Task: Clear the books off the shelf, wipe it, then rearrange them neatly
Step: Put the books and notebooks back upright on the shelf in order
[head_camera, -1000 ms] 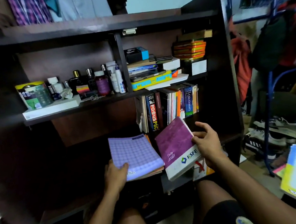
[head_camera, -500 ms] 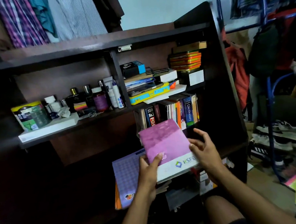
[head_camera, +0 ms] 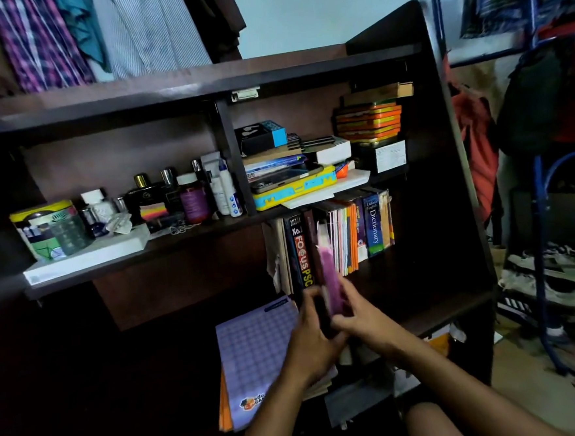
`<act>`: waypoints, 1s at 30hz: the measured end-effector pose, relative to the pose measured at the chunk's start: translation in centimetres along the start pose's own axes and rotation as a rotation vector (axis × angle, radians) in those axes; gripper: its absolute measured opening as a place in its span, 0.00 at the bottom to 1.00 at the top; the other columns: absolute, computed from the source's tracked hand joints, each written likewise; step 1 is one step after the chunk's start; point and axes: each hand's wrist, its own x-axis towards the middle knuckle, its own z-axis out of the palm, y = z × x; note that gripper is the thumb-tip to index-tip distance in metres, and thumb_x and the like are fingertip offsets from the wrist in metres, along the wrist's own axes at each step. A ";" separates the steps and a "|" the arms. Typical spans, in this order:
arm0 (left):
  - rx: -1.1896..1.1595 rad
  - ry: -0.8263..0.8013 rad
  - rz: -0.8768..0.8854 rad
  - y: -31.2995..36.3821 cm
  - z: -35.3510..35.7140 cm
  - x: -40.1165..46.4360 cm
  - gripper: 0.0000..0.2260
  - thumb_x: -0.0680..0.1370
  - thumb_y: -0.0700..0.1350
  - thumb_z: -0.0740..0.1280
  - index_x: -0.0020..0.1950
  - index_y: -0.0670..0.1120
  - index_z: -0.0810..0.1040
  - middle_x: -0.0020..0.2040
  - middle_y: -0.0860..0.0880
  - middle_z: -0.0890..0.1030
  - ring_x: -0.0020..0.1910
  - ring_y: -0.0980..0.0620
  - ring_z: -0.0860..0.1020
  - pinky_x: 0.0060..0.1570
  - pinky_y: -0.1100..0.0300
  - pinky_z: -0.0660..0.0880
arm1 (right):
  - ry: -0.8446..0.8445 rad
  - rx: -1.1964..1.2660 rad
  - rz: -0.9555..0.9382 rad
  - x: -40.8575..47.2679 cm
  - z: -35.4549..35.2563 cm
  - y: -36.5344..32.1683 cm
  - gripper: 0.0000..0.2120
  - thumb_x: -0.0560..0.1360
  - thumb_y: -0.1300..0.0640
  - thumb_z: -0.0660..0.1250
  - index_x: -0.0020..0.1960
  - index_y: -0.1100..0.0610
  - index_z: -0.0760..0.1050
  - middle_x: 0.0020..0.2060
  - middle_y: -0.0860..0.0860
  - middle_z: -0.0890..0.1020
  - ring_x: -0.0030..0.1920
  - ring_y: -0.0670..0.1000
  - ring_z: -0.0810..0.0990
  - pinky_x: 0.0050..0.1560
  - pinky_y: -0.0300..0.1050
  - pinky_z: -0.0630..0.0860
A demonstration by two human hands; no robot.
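A purple diary [head_camera: 331, 276] is held upright on edge between the left hand [head_camera: 310, 342] and right hand [head_camera: 361, 318], both gripping it, at the shelf [head_camera: 419, 276] beside standing books [head_camera: 348, 237]; rearranging seems underway, and sliding it straight in is called for next.

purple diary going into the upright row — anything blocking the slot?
Nothing visible blocks it. Both hands, left hand and right hand, hold the purple diary upright, its top already between the FOCUS PSC book and the thin books to its right.
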 end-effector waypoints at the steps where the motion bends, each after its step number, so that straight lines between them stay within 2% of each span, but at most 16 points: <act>1: 0.047 -0.161 0.022 -0.4 -0.3 -0.2 0.31 0.73 0.56 0.75 0.70 0.66 0.61 0.66 0.57 0.77 0.63 0.57 0.78 0.62 0.54 0.77 | 0.080 0.024 -0.013 -0.1 -0.3 0.3 0.44 0.67 0.50 0.71 0.79 0.44 0.56 0.65 0.45 0.78 0.64 0.44 0.79 0.66 0.42 0.76; 3: 0.243 -0.368 0.090 -1.5 -1.2 -0.3 0.34 0.75 0.57 0.74 0.76 0.64 0.61 0.70 0.61 0.71 0.69 0.61 0.71 0.68 0.66 0.68 | 0.213 -0.028 -0.024 -0.3 -0.9 1.3 0.32 0.74 0.54 0.72 0.74 0.40 0.64 0.58 0.39 0.82 0.58 0.37 0.81 0.61 0.41 0.79; 4: 0.378 -0.364 0.149 -2.4 -1.6 0.1 0.32 0.76 0.59 0.71 0.78 0.62 0.62 0.72 0.62 0.69 0.72 0.62 0.67 0.71 0.67 0.63 | 0.257 -0.075 -0.033 -0.4 -1.1 1.7 0.28 0.77 0.57 0.71 0.72 0.42 0.67 0.54 0.37 0.83 0.54 0.34 0.81 0.56 0.35 0.79; 6: 0.569 -0.280 0.201 -4.4 -2.4 0.8 0.27 0.77 0.66 0.63 0.76 0.61 0.68 0.78 0.60 0.65 0.76 0.59 0.61 0.77 0.56 0.57 | 0.348 -0.166 -0.072 -0.1 -1.2 2.7 0.23 0.80 0.62 0.68 0.72 0.48 0.70 0.49 0.34 0.82 0.48 0.29 0.79 0.46 0.24 0.73; 7: 0.615 -0.264 0.146 -5.3 -2.7 1.2 0.27 0.77 0.69 0.58 0.73 0.62 0.71 0.79 0.60 0.64 0.78 0.58 0.60 0.77 0.51 0.55 | 0.401 -0.178 -0.078 0.3 -1.2 3.3 0.21 0.80 0.62 0.67 0.71 0.50 0.72 0.48 0.34 0.81 0.48 0.28 0.79 0.44 0.23 0.71; 10: 0.699 -0.261 0.017 -7.3 -3.2 1.8 0.31 0.74 0.75 0.48 0.66 0.62 0.77 0.76 0.61 0.69 0.77 0.58 0.62 0.76 0.48 0.55 | 0.471 -0.171 -0.074 2.0 -1.5 4.2 0.17 0.80 0.61 0.67 0.68 0.51 0.75 0.49 0.38 0.83 0.50 0.32 0.80 0.46 0.27 0.73; 13: 0.711 -0.255 0.015 -7.7 -3.1 1.9 0.24 0.78 0.71 0.54 0.62 0.60 0.78 0.73 0.61 0.71 0.75 0.58 0.62 0.75 0.51 0.54 | 0.526 -0.154 -0.085 4.0 -2.0 5.4 0.11 0.80 0.60 0.67 0.62 0.54 0.78 0.50 0.48 0.84 0.51 0.46 0.83 0.51 0.43 0.78; 14: 0.692 -0.255 0.007 -8.0 -3.1 1.9 0.21 0.79 0.70 0.56 0.61 0.59 0.78 0.73 0.61 0.70 0.75 0.58 0.62 0.75 0.51 0.54 | 0.534 -0.145 -0.077 4.7 -1.9 5.8 0.10 0.80 0.60 0.67 0.61 0.55 0.78 0.49 0.49 0.85 0.51 0.48 0.83 0.52 0.46 0.79; 17: 0.652 -0.244 -0.004 -8.4 -3.1 1.8 0.19 0.80 0.68 0.58 0.60 0.59 0.78 0.74 0.62 0.70 0.76 0.58 0.62 0.76 0.49 0.53 | 0.550 -0.113 -0.070 6.1 -2.1 6.7 0.12 0.80 0.57 0.68 0.63 0.55 0.78 0.50 0.49 0.85 0.51 0.46 0.83 0.53 0.48 0.80; 21: 0.628 -0.252 -0.034 -8.3 -3.1 1.7 0.18 0.80 0.69 0.58 0.59 0.60 0.78 0.75 0.62 0.69 0.77 0.59 0.60 0.77 0.49 0.51 | 0.688 -0.059 -0.156 6.3 -1.6 7.8 0.09 0.80 0.56 0.69 0.58 0.56 0.79 0.47 0.49 0.85 0.47 0.47 0.83 0.50 0.45 0.79; 23: 0.619 -0.229 -0.023 -8.5 -3.1 1.7 0.17 0.80 0.69 0.59 0.58 0.60 0.78 0.74 0.63 0.69 0.76 0.60 0.61 0.77 0.49 0.51 | 0.768 -0.049 -0.196 6.0 -1.0 8.5 0.14 0.79 0.47 0.69 0.55 0.59 0.78 0.43 0.52 0.84 0.43 0.49 0.82 0.47 0.48 0.79; 25: 0.613 -0.224 -0.021 -8.5 -3.2 1.7 0.18 0.79 0.69 0.59 0.58 0.60 0.78 0.74 0.64 0.69 0.76 0.62 0.60 0.77 0.50 0.50 | 0.827 -0.048 -0.224 6.0 -0.7 9.2 0.19 0.80 0.41 0.65 0.54 0.58 0.77 0.44 0.53 0.83 0.44 0.53 0.82 0.48 0.52 0.79; 27: 0.613 -0.219 -0.018 -8.4 -3.2 1.7 0.18 0.79 0.69 0.59 0.59 0.60 0.78 0.73 0.64 0.70 0.75 0.63 0.60 0.77 0.51 0.49 | 0.847 -0.031 -0.241 6.4 -0.7 9.0 0.17 0.80 0.43 0.65 0.57 0.56 0.78 0.48 0.53 0.83 0.49 0.53 0.83 0.53 0.52 0.79; 30: 0.607 -0.217 -0.023 -8.3 -3.2 1.7 0.18 0.79 0.69 0.60 0.59 0.59 0.78 0.73 0.64 0.70 0.75 0.63 0.60 0.78 0.52 0.48 | 0.867 0.013 -0.234 7.6 -0.8 8.6 0.18 0.79 0.48 0.67 0.62 0.59 0.78 0.52 0.53 0.84 0.53 0.51 0.83 0.57 0.47 0.78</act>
